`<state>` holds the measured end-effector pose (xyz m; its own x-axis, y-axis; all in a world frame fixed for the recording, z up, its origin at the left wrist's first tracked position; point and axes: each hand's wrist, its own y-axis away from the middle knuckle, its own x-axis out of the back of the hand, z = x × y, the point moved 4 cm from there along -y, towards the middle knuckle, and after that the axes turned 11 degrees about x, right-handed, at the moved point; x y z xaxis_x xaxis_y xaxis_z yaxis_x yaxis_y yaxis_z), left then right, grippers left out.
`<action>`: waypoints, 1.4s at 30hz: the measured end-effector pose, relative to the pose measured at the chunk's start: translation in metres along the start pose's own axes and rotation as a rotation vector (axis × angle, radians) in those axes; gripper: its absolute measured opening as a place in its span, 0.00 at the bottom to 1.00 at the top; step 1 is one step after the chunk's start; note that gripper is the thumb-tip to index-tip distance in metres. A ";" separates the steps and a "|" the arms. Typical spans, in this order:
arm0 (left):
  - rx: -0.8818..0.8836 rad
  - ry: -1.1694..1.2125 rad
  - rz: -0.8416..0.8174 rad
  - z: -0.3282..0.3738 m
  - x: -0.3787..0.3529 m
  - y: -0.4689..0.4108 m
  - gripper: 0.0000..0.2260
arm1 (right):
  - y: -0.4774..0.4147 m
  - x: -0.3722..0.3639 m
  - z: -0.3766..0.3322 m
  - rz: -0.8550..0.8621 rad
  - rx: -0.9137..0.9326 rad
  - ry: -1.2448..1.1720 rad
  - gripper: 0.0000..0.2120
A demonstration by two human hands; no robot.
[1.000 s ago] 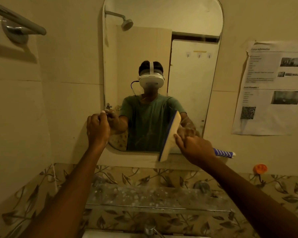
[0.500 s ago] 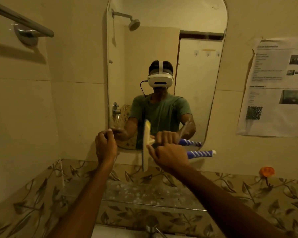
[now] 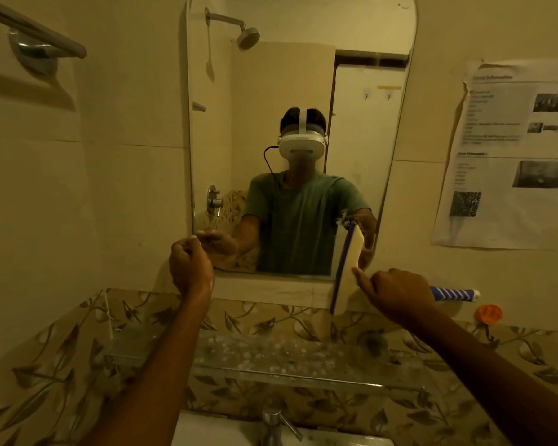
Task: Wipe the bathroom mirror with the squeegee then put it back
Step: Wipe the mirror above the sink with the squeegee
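Squeegee (image 3: 347,272) in right hand (image 3: 397,294), at mirror's (image 3: 303,75) lower-right corner.

My right hand (image 3: 397,296) grips the squeegee (image 3: 347,268), its blade upright against the mirror's (image 3: 300,91) lower right corner, striped handle pointing right. My left hand (image 3: 190,268) is fisted at the lower left corner, above the shelf (image 3: 303,375).

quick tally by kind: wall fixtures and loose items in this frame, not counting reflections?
mirror: 1
towel bar: 1
glass shelf: 1
tap: 1
paper notice: 1
orange hook: 1
squeegee: 1, held in the right hand
Total: 7
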<state>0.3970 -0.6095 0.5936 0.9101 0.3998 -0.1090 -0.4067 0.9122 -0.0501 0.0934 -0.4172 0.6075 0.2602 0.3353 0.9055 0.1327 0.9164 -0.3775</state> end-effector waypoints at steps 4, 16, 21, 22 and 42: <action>0.209 0.161 -0.031 -0.016 -0.006 0.024 0.17 | 0.004 0.007 -0.018 0.043 0.070 -0.015 0.30; 0.660 0.590 -0.229 -0.032 -0.054 0.084 0.25 | -0.019 0.002 -0.026 0.073 0.141 -0.015 0.34; 0.649 0.502 -0.177 -0.024 -0.055 0.097 0.23 | 0.005 0.001 0.004 0.044 0.070 -0.010 0.31; 0.590 0.441 -0.113 -0.018 -0.053 0.099 0.22 | 0.005 0.003 0.003 0.063 0.081 -0.022 0.31; -0.522 -0.017 -0.013 0.053 -0.062 0.121 0.10 | -0.021 0.008 -0.002 0.238 -0.092 -0.429 0.24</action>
<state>0.2960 -0.5193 0.6473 0.9150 0.3935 -0.0894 -0.3765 0.7528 -0.5399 0.0942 -0.4342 0.6224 -0.1211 0.6098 0.7832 0.2064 0.7872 -0.5811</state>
